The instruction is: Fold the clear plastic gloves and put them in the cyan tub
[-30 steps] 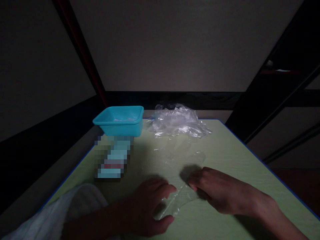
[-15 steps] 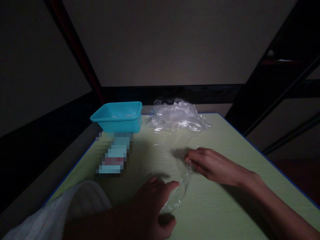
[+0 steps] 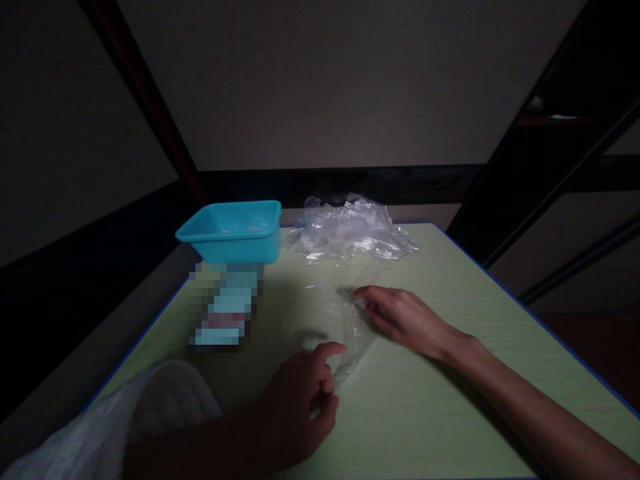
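Note:
A clear plastic bag (image 3: 354,347) lies nearly flat on the table in front of me, its outline faint against the surface. My right hand (image 3: 403,317) is over the bag's right side, fingers loosely bent and fingertips at the film, without a visible pinch. Nearer to me, my left hand (image 3: 305,397) is beside the bag's near left edge. Its index finger points forward, the thumb stands apart, and nothing shows between them. Beyond both hands sits a crumpled heap of clear plastic bags (image 3: 355,230).
A turquoise plastic basket (image 3: 230,233) stands at the far left of the light green table (image 3: 450,413). In front of it lies a pixelated flat object (image 3: 227,307), perhaps a phone. The table's far edge meets a wall (image 3: 325,87).
My right hand has loosened from the gathered film and shifted slightly left and away from me. The bag now lies flatter. My left hand has drawn a little left, its thumb and index closer together.

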